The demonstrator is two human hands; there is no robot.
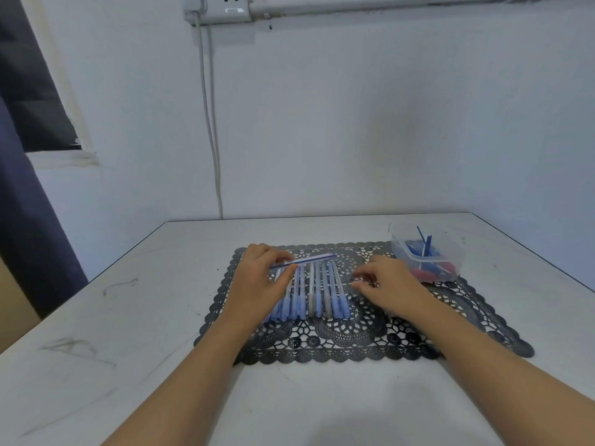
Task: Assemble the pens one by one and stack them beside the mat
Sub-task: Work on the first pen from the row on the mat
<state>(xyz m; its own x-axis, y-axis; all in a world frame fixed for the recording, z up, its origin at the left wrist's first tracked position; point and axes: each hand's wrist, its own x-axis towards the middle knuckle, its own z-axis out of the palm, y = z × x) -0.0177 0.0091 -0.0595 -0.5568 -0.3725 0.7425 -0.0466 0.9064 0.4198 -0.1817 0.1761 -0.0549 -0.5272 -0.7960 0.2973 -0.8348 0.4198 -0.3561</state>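
Holding a pen barrel [304,261] at centre frame, left hand [257,284] pinched on it; right hand [386,286] loose, empty; barrel may slip onto pen row [309,297] and scatter it.

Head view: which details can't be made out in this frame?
- Head view: whether the pen in the left hand is fully assembled; blur and the fingers hide its end.
- What the right hand pinches, if anything; too small.
- Parts in the plastic container; the cloudy wall blurs them.
- Leftmost pens in the row on the mat; the left hand covers them.
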